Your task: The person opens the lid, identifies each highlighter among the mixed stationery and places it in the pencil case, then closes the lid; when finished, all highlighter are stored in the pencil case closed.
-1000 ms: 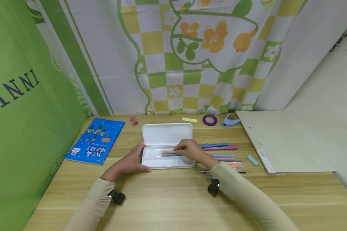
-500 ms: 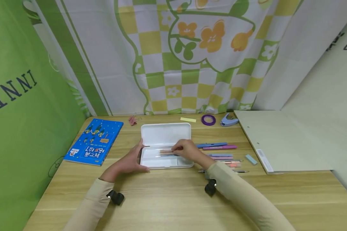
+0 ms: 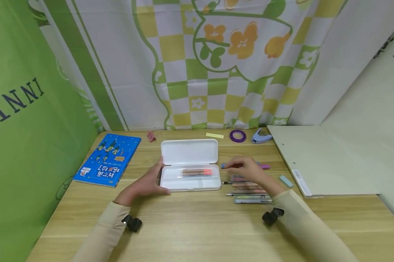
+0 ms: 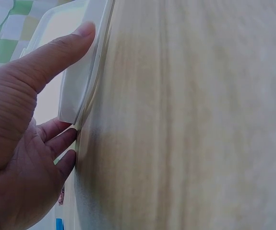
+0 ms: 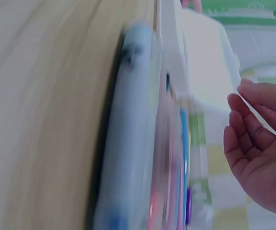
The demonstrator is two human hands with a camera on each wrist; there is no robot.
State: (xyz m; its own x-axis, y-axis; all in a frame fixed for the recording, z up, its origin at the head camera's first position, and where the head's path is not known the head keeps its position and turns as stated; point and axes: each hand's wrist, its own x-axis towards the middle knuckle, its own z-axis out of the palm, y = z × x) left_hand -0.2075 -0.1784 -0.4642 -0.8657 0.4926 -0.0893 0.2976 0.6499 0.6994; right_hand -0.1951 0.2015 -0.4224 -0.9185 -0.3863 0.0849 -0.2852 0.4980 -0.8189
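A white pencil case point(image 3: 170, 183) lies open on the table, its lid point(image 3: 189, 152) tipped back. Several slim pens point(image 3: 195, 173) with bright orange-pink ends lie in its tray. My left hand point(image 3: 147, 182) holds the case's left end, with the thumb point(image 4: 70, 50) along the front wall and the fingers around the corner. Loosely bent and holding nothing, my right hand point(image 3: 246, 170) hovers over the loose pens to the right of the case. Under and beside it are a magenta pen point(image 3: 265, 167), a black pencil point(image 3: 236, 182) and a grey-white pen point(image 5: 130, 105).
A blue book point(image 3: 108, 160) lies at the left. Along the back sit a pink binder clip point(image 3: 151, 136), a yellow strip point(image 3: 214, 135), a purple tape roll point(image 3: 238, 136) and a blue stapler point(image 3: 261, 136). An eraser point(image 3: 286, 181) lies near a large cream folder point(image 3: 324, 163).
My right hand has let go of the pens in the tray and moved right, out of the case, to above the loose pens. The left hand stays on the case.
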